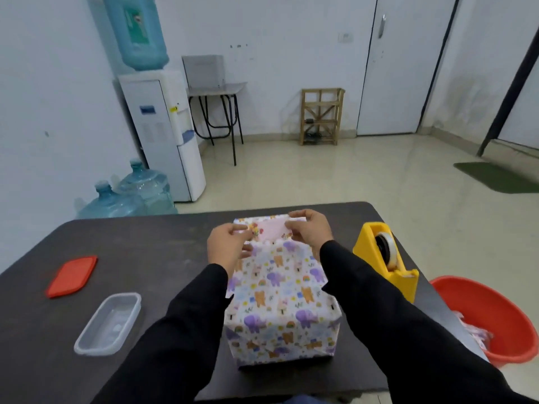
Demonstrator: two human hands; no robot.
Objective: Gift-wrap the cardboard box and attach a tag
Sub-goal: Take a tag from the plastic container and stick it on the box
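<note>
Gift-wrapped box nearest. Left hand, right hand pinch pink tag at its far edge. Tagging step; next probably needs tape.

Smooth printed paper with pastel animals covers the box. The dark matt tabletop looks scuffed. Glossy yellow plastic tape dispenser; clear plastic rectangular container; matt red plastic lid.

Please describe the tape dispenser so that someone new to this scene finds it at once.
Start at the dark table. Right of the wrapped box, near the table's right edge, stands the tape dispenser. It is the only yellow thing, holding a tape roll.
</note>
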